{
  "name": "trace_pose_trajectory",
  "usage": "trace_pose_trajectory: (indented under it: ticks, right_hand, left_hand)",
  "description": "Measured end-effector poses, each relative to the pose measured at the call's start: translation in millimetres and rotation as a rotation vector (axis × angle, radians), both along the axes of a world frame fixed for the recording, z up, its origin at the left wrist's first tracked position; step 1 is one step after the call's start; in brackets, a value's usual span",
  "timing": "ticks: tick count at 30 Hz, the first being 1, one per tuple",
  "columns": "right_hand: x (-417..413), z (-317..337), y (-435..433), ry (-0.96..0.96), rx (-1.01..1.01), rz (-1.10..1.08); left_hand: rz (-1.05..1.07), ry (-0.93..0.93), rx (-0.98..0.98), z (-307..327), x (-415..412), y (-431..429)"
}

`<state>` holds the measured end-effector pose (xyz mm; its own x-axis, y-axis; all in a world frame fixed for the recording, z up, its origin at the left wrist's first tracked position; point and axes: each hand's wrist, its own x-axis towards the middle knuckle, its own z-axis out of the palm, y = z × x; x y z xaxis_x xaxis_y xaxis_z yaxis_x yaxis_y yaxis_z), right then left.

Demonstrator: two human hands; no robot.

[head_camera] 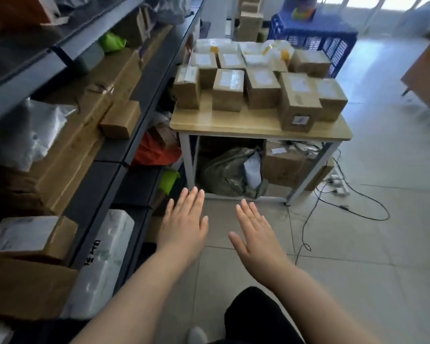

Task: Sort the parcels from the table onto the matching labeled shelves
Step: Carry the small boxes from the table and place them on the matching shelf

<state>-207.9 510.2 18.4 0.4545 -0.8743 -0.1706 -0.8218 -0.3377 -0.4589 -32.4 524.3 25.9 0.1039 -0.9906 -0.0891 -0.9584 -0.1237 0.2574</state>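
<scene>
Several brown cardboard parcels (228, 90) with white labels stand on a light wooden table (233, 125) ahead of me, with white bagged parcels (256, 49) behind them. A taller box (299, 103) sits at the table's front right. Dark metal shelves (144, 112) run along the left, filled with boxes and bags. My left hand (184, 224) and my right hand (256, 234) are stretched out flat in front of me, fingers straight, holding nothing, well short of the table.
Under the table lie a dark green bag (231, 172) and a cardboard box (291, 165). Black cables (345, 202) trail over the tiled floor on the right. A blue crate (315, 33) stands behind the table. A white wrapped bundle (104, 259) sticks out of the low shelf.
</scene>
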Motion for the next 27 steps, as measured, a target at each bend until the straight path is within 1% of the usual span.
trace_pose_trajectory:
  ticks: [3, 8, 12, 17, 20, 24, 27]
  right_hand:
    - [-14.9, -9.0, -28.8, 0.015, 0.025, -0.092]
    - [-37.8, -19.2, -101.0, 0.025, 0.019, -0.158]
    - [-55.6, -17.0, -178.4, 0.024, 0.029, -0.173]
    - [-94.4, 5.5, -273.9, -0.016, -0.017, -0.192]
    - [-117.1, 12.3, -323.1, -0.007, -0.022, -0.211]
    - [-129.0, 10.1, -358.3, -0.012, 0.013, -0.253]
    - [-123.6, 3.9, -373.3, -0.018, 0.07, -0.231]
  left_hand:
    - [-0.086, -0.025, 0.018, -8.2, -12.0, -37.6]
    - [-0.167, -0.038, 0.031, -15.7, -30.8, -108.1]
    - [-0.158, -0.07, 0.048, -10.4, -42.6, -182.7]
    - [-0.144, -0.051, 0.01, 11.5, -77.8, -278.7]
    - [-0.142, -0.019, 0.002, 12.6, -99.7, -322.6]
    - [-0.184, -0.038, 0.047, 3.0, -109.9, -352.7]
    - [-0.152, -0.049, 0.075, -3.6, -99.3, -374.4]
